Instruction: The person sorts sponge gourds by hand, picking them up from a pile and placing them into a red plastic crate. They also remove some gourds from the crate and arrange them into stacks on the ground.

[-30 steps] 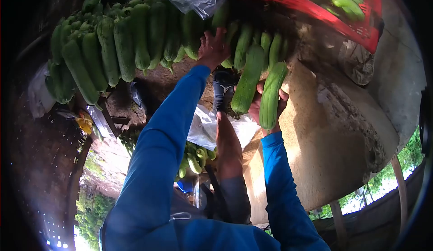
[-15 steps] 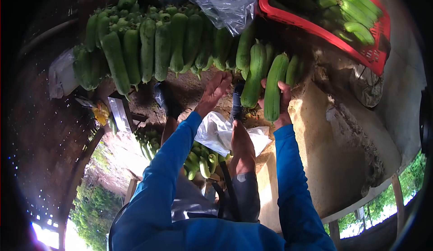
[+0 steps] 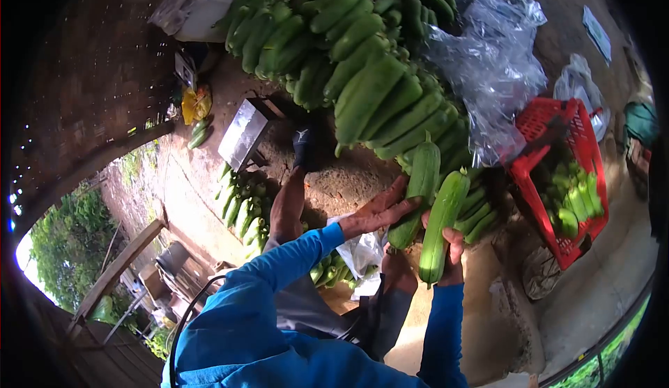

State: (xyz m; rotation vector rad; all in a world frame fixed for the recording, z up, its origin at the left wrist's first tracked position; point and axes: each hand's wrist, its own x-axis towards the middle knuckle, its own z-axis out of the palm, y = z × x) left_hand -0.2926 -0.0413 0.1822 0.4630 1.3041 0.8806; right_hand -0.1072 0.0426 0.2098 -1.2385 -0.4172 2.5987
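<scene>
Two long green gourds are held over my knees. My right hand (image 3: 453, 249) is wrapped round the lower part of the right gourd (image 3: 444, 224), with the thumb on its side. My left hand (image 3: 383, 210) lies against the left gourd (image 3: 422, 186), its fingers stretched out across the lower half. The two gourds stand side by side, close together. Just beyond them is a large stacked pile of similar gourds (image 3: 369, 95). Part of my right hand's fingers is hidden behind the gourds.
A red crate (image 3: 591, 137) with gourds stands at the right, near clear plastic sheeting (image 3: 481, 60). A small metal-topped stool (image 3: 244, 134) is at the left. More gourds (image 3: 244, 210) and a white plastic bag (image 3: 362, 252) lie around my legs.
The view has turned, so the pile and crate appear shifted and rotated. My left hand has moved from the space left of the gourds to touch the left one. My right hand keeps its gourd.
</scene>
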